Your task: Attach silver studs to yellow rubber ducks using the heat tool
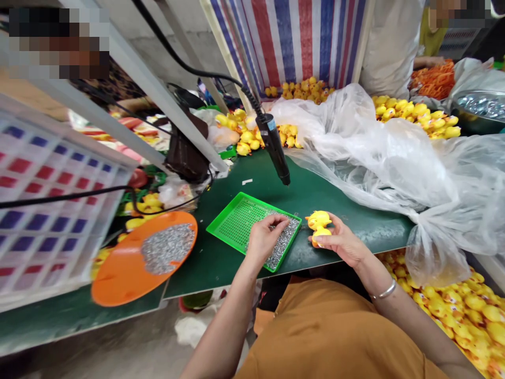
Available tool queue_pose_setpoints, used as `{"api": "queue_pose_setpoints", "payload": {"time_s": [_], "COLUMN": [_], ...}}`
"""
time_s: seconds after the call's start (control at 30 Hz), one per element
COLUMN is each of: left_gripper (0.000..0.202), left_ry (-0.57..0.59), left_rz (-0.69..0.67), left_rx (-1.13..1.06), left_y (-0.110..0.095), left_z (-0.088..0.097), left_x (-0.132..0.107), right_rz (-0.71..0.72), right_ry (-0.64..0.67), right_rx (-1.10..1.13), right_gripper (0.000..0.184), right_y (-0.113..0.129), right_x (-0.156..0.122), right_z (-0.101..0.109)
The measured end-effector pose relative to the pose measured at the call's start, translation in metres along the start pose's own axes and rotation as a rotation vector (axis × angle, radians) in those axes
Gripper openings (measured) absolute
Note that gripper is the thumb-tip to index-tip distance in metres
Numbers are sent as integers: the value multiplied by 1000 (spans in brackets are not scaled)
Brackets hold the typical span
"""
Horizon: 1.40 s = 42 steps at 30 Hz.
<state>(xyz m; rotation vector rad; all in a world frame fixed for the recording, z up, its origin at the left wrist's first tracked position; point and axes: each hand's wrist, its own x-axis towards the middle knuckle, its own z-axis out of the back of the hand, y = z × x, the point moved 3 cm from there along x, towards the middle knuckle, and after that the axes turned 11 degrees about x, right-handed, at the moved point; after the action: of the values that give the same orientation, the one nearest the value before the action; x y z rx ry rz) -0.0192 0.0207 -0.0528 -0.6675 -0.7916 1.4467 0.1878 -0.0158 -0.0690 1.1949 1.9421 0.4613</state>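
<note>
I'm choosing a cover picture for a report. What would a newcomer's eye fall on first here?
Probably the yellow toy duck in the right hand, echoed by the heap of ducks at lower right. Next, the green tray in the middle, with the left hand over its small metal pieces. Then the black corded tool hanging above the table.

Duck (320, 225) yellow, tray (232, 223) green, sheet (292, 39) red-white-blue striped.

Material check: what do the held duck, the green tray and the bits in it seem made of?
Held duck: probably plastic or vinyl, smooth with a slight sheen.
Green tray: likely moulded plastic, evenly coloured, regular holes in its floor.
Bits: apparently metal, silvery and glinting; exact metal unclear.
</note>
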Motion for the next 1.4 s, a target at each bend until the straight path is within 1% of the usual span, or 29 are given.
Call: {"api": "queue_pose_setpoints", "payload": {"time_s": [0.1, 0.2, 0.33, 0.43, 0.53, 0.63, 0.73, 0.8, 0.87, 0.97, 1.03, 1.07, 1.17, 1.23, 1.3, 1.4], "left_gripper": [12, 8, 6, 11, 11, 12, 13, 12, 13, 17, 14, 13, 12, 14, 15, 15], "left_ry": [3, -22, -118, -177, -232, -292, -316, -310, -273, -199, -125, -71, 144, 251, 305, 316], "left_rz": [-45, -199, -504, -652, -730, -771, -769, -748, -693, -511, -436, -434, -489, -499, -501, -524], "left_rx": [-93, -113, 52, 195, 282, 329, 346, 335, 292, 202, 231, 284, 495, 607, 688, 779], "left_y": [-6, -22, -41, -47, -49, -53, -56, -57, -56, -48, -42, -40, -36, -34, -32, -30], "left_z": [-3, -10, -21, -24, -25, -25, -26, -27, -27, -27, -28, -31, -42, -50, -57, -65], "left_x": [-3, -9, -17, -20, -23, -26, -28, -28, -26, -21, -21, -22, -32, -40, -47, -51], "right_rz": [15, 28, 52, 71, 71, 69, 78, 86, 84, 73, 87, 100, 141, 158, 169, 166], "right_ry": [-6, 6, 20, 10, 2, 3, 9, 15, 13, -17, -42, -52, -77, -101, -132, -153], "right_rx": [-26, -47, -50, -45, -37, -26, -8, 1, 13, 44, 65, 70, 72, 74, 82, 90], "right_gripper": [97, 97, 92, 93, 92, 90, 89, 87, 86, 87, 84, 81, 74, 72, 72, 72], "right_y": [-3, -5, -7, -6, -5, -4, -3, -4, -3, 2, 10, 14, 26, 30, 31, 29], "right_x": [1, 0, -3, -5, -7, -9, -11, -12, -13, -14, -15, -16, -19, -21, -23, -25], "right_z": [2, 0, -4, -3, -3, -4, -5, -6, -6, -2, 4, 7, 18, 24, 27, 29]}}
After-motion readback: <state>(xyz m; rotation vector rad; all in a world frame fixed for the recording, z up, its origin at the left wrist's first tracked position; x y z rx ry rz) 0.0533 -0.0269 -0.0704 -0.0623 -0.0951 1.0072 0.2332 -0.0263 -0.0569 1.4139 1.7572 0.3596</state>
